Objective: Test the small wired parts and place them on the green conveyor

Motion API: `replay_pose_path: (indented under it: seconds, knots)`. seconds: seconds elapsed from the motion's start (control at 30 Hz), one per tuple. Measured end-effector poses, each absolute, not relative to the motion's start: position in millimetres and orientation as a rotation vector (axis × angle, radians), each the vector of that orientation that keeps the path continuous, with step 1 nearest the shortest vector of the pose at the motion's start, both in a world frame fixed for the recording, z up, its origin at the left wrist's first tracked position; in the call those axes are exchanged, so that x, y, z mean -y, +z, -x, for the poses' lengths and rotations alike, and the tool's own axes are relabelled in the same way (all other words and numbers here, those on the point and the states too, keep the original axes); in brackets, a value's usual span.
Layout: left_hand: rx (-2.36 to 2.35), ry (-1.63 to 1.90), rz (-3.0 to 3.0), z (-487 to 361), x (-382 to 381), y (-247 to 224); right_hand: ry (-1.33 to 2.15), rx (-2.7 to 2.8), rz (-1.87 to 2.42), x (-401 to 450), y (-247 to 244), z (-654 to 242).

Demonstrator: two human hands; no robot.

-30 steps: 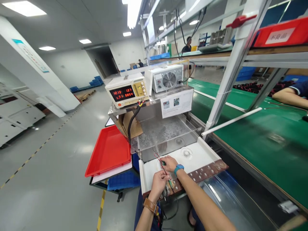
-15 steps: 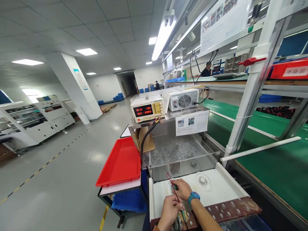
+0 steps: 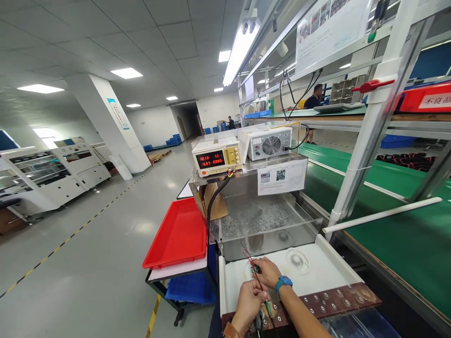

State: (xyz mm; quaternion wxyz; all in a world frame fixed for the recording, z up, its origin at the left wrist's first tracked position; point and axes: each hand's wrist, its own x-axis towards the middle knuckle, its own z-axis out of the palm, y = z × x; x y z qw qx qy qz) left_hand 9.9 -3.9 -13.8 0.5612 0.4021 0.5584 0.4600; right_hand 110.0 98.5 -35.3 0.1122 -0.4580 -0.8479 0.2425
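My right hand [image 3: 268,273], with a blue watch on its wrist, grips a small green circuit board [image 3: 256,269] over the white tray [image 3: 313,272]. Its fingers hide part of the board. Just nearer to me, my left hand [image 3: 251,301] has its fingers pinched around a thin red wire [image 3: 247,255], which loops up beyond the board. By the left fingertips a green-sleeved clip [image 3: 268,308] on a dark lead lies over the brown strip [image 3: 331,300] with metal eyelets along the tray's front.
A power supply [image 3: 216,157] with red digits stands on the metal shelf [image 3: 246,168], beside a grey fan-cooled unit [image 3: 270,145]. A black cable [image 3: 210,206] hangs down. To the left is a red tray [image 3: 176,234]; a green conveyor [image 3: 394,244] and white post [image 3: 366,126] flank the right.
My hands keep nearly the same place and hold. The view has shifted slightly, and the power supply's digits differ a little. At the far bench, a person shows more fully.
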Motion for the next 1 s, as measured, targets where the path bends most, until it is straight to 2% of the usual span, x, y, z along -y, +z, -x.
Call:
replay_pose_path:
  seconds: [0.47, 1.0]
  knots:
    - [-1.320, 1.068, -0.994, -8.6, 2.3, -8.7, 0.687, 2.525, 1.327, -106.3, -45.1, -114.8]
    - [-1.366, 0.886, -1.069, -3.3, -10.6, -11.6, 0.435, 2.568, 1.308, -125.9, -66.2, -116.8]
